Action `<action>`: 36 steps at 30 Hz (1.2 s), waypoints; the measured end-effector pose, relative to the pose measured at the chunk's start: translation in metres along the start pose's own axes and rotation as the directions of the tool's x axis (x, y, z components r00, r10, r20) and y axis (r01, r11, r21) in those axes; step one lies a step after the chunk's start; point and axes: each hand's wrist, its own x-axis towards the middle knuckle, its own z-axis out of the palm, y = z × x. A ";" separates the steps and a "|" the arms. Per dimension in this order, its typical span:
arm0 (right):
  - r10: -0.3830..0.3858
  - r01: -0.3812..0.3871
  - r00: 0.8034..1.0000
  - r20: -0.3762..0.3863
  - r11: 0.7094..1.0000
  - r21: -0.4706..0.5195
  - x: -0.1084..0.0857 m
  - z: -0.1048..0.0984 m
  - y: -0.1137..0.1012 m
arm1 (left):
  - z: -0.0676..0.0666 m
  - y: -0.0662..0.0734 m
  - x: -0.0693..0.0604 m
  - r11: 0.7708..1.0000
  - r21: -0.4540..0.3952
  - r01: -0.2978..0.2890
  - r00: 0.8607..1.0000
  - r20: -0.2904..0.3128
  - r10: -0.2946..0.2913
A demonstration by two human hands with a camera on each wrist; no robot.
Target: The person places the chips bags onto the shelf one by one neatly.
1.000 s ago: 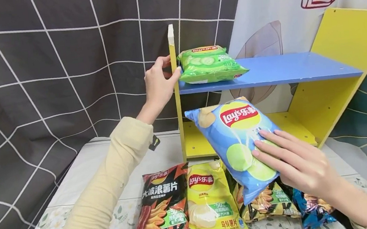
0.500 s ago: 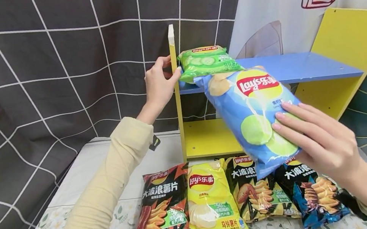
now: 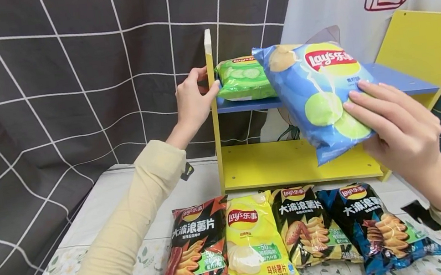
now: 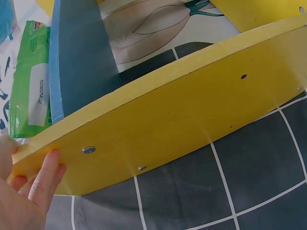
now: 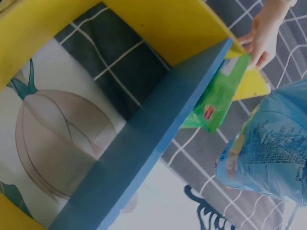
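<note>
My right hand [image 3: 405, 128] grips a blue Lay's chip bag [image 3: 324, 111] by its lower right side, fingers across the front, thumb hidden behind. The bag is tilted and held in front of the blue shelf board [image 3: 397, 79]. In the right wrist view the blue bag [image 5: 273, 143] shows its printed back. With thumb and fingers on either side, my left hand [image 3: 193, 97] pinches the shelf unit's yellow left side panel [image 3: 219, 142]. Just inside that panel, a green chip bag [image 3: 244, 79] lies on the blue board; the blue bag partly covers it from the head view.
Along the table front lie a black-and-red chip bag [image 3: 197, 250], a yellow one [image 3: 254, 243], a black-and-gold one [image 3: 310, 227] and a black-and-blue one [image 3: 380, 228]. The yellow bottom shelf [image 3: 265, 164] stands behind them. A dark grid curtain [image 3: 84, 71] hangs behind on the left.
My right hand has lifted the blue chip bag up and to the right, from below the blue board to its height. The left hand stays on the side panel.
</note>
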 end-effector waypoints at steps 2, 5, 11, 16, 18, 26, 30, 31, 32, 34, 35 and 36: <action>0.014 -0.014 1.000 0.002 1.000 -0.018 0.002 0.002 0.005 | 0.000 0.000 0.000 1.000 0.001 0.002 1.000 0.000 -0.002; 0.041 -0.041 0.999 0.005 0.999 -0.031 0.002 0.006 0.015 | 0.001 0.000 -0.001 1.000 0.005 0.005 1.000 0.001 -0.005; 0.116 -0.116 0.993 0.009 0.992 -0.050 -0.001 0.014 0.041 | 0.001 0.002 0.000 1.000 0.012 0.002 1.000 -0.001 -0.002; 0.166 -0.157 0.982 0.090 0.982 -0.103 -0.006 0.016 0.057 | 0.001 0.002 -0.001 1.000 0.012 0.006 1.000 -0.002 -0.006; 0.181 -0.165 0.976 0.120 0.978 -0.130 -0.008 0.016 0.061 | 0.001 0.002 -0.002 1.000 0.012 0.009 1.000 0.001 -0.009; 0.238 -0.185 0.933 0.269 0.960 -0.208 -0.021 0.014 0.081 | 0.001 0.001 -0.002 1.000 0.003 0.013 1.000 0.008 -0.013; 0.243 -0.158 0.902 0.358 0.955 -0.250 -0.025 0.013 0.092 | 0.002 0.000 -0.002 1.000 0.002 0.007 1.000 0.005 -0.007; 0.241 -0.150 0.896 0.374 0.955 -0.256 -0.025 0.014 0.094 | 0.002 0.000 -0.002 1.000 0.004 0.005 1.000 0.004 -0.005; 0.239 -0.145 0.892 0.384 0.955 -0.258 -0.026 0.014 0.096 | 0.002 0.000 -0.002 1.000 0.006 0.003 1.000 0.003 -0.003; 0.231 -0.131 0.886 0.401 0.956 -0.262 -0.027 0.015 0.099 | 0.002 0.000 -0.002 1.000 0.009 0.000 1.000 0.002 0.000; 0.228 -0.125 0.884 0.408 0.956 -0.264 -0.028 0.016 0.101 | 0.002 0.000 -0.002 1.000 0.012 0.000 1.000 0.003 0.000; 0.225 -0.119 0.883 0.413 0.956 -0.267 -0.029 0.017 0.102 | 0.002 0.000 -0.001 1.000 0.013 -0.002 1.000 0.003 0.002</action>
